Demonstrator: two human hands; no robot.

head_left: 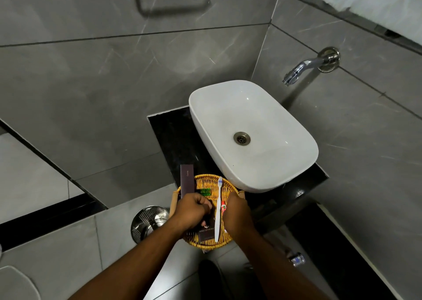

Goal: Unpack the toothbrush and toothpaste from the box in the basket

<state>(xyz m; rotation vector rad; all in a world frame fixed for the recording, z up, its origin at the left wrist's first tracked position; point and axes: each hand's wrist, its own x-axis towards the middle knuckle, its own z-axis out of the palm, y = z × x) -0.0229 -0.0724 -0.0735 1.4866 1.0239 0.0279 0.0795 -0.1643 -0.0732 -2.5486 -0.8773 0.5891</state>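
A round wicker basket [206, 182] sits on the black counter in front of the sink. A white toothbrush [218, 210] lies lengthwise across its middle, bristles at the far end. A small red and white toothpaste tube [223, 207] lies just right of the brush, partly under my right hand [236, 213], whose fingers curl down over it. My left hand [190, 210] is closed on a dark box [206, 230] with pale lettering that lies in the basket. A long dark purple box [186, 181] leans at the basket's left rim, with a green packet [205, 192] beside it.
A white basin [251, 135] stands on the black counter [173, 135], touching the basket's far right. A chrome tap [296, 70] juts from the grey tiled wall. On the floor to the left stands a steel bin [148, 219].
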